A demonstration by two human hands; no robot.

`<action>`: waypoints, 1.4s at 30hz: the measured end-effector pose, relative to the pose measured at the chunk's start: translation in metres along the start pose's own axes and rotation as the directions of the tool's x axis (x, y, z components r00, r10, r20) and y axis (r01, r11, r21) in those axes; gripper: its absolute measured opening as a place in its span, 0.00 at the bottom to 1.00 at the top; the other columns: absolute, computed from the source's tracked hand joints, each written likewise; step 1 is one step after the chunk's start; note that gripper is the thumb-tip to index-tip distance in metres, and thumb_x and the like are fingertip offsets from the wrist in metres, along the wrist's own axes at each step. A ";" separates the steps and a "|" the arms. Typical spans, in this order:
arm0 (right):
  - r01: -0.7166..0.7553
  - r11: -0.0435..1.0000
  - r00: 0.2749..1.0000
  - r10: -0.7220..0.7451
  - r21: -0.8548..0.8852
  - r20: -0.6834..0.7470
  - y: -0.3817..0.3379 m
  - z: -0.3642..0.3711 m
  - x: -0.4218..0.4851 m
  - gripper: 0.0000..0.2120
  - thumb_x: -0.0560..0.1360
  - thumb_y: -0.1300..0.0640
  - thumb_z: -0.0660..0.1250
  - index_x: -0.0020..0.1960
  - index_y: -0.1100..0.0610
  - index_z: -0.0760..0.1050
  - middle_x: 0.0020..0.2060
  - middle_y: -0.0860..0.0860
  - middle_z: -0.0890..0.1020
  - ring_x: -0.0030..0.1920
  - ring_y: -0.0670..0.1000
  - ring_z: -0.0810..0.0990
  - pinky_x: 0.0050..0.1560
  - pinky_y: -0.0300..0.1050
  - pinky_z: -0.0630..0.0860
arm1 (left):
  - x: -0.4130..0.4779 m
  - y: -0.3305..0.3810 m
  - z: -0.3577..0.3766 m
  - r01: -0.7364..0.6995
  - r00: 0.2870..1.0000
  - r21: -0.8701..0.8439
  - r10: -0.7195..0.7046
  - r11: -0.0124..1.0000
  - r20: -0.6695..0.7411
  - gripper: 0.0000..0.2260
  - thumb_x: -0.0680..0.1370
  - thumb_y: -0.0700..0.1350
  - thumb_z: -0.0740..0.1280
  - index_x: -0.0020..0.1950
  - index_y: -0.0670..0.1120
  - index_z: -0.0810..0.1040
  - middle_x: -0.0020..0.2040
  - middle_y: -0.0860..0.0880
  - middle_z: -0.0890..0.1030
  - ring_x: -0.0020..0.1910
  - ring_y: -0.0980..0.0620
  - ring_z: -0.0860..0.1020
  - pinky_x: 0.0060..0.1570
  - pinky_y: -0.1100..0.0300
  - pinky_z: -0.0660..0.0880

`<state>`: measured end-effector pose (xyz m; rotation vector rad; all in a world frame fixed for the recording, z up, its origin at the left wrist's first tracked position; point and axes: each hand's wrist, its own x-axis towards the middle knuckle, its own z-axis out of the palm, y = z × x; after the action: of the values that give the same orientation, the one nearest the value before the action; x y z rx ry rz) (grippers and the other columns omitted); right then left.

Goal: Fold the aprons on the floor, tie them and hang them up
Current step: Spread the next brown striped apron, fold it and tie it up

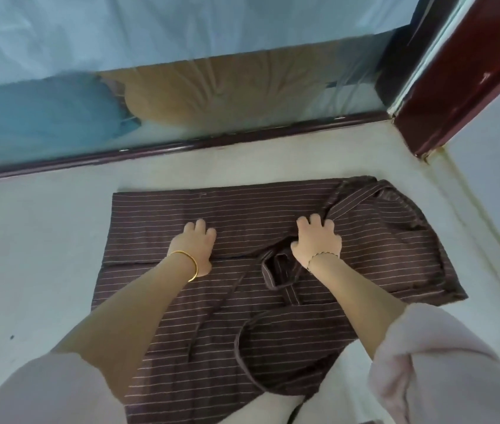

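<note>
left hand lies flat and wide on the apron, mid frame on the pale floor. right hand curls round a bunched fold of it. pulling hard may drag the thin, soft, striped brown cloth crooked, and the long straps could tangle.

Your left hand rests on the apron, which lies on the floor. To the right of those fingers, your right hand grips a fold. The strap loop lies just nearer you than your right thumb. The floor rail runs beyond all your fingertips.
</note>
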<state>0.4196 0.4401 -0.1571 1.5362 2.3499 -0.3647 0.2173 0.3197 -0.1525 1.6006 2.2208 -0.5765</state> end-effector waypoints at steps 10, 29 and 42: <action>0.010 0.994 1.000 -0.009 -0.106 0.005 0.004 -0.031 0.001 0.15 0.76 0.63 0.59 0.62 0.55 0.70 0.56 0.54 0.71 0.34 0.51 0.72 0.34 0.44 0.71 | -0.012 -0.018 -0.006 -0.230 0.938 -0.020 0.227 0.973 0.262 0.14 0.78 0.44 0.65 0.62 0.43 0.73 0.58 0.46 0.72 0.49 0.48 0.77 0.50 0.58 0.76; 0.322 0.839 0.867 -0.074 0.439 -0.492 -0.035 -0.119 0.078 0.29 0.77 0.67 0.60 0.75 0.54 0.56 0.74 0.57 0.57 0.67 0.56 0.70 0.68 0.48 0.68 | 0.062 -0.056 -0.123 0.221 0.851 -0.129 -0.255 0.967 -0.459 0.23 0.78 0.38 0.58 0.73 0.44 0.58 0.76 0.38 0.51 0.75 0.37 0.50 0.71 0.41 0.55; 0.129 0.990 0.991 -0.128 0.053 -0.025 -0.001 0.006 0.016 0.21 0.79 0.49 0.58 0.71 0.52 0.63 0.73 0.51 0.62 0.71 0.54 0.62 0.66 0.53 0.69 | 0.030 -0.026 0.008 0.365 0.903 -0.093 -0.328 0.926 0.277 0.49 0.73 0.44 0.70 0.74 0.53 0.31 0.75 0.41 0.33 0.73 0.31 0.41 0.63 0.34 0.66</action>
<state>0.4130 0.4512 -0.1688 1.4227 2.4823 -0.4480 0.1838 0.3332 -0.1713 0.9977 2.2989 -0.6592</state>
